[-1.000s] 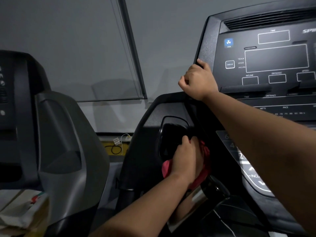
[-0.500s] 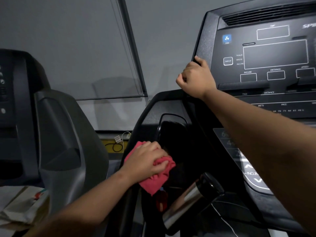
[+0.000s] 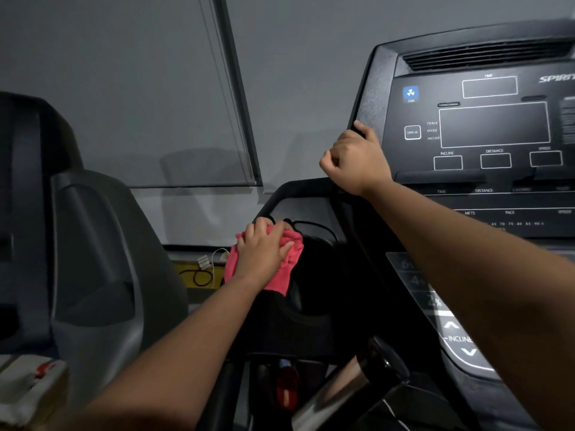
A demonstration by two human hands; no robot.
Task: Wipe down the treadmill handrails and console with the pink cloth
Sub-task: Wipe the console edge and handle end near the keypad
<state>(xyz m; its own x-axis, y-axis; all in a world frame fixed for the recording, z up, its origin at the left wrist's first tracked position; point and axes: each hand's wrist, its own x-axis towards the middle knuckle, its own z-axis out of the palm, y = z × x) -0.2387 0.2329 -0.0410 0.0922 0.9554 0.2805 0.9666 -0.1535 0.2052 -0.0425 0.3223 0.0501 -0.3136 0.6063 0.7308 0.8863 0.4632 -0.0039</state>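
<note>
My left hand [image 3: 264, 248] holds the bunched pink cloth [image 3: 291, 269] and presses it against the upper left rim of the treadmill's black cup-holder panel [image 3: 311, 206]. My right hand [image 3: 356, 161] is curled round the left edge of the black console [image 3: 485, 126], thumb on the front face. The console's dark display windows and the incline keypad [image 3: 460, 337] lie to the right of my right forearm. A chrome and black handrail grip [image 3: 351, 387] sticks up at the bottom centre.
A second grey treadmill [image 3: 93, 244] stands close on the left. Crumpled paper or packaging [image 3: 28, 387] lies at the bottom left. A black cable and white plug [image 3: 203, 269] rest on a yellow strip by the grey wall. A red object [image 3: 286, 390] hangs below the panel.
My left hand has carried the pink cloth out of the cup holder, first down-left, then up to the panel's upper left rim. My right hand stays gripping the console edge.
</note>
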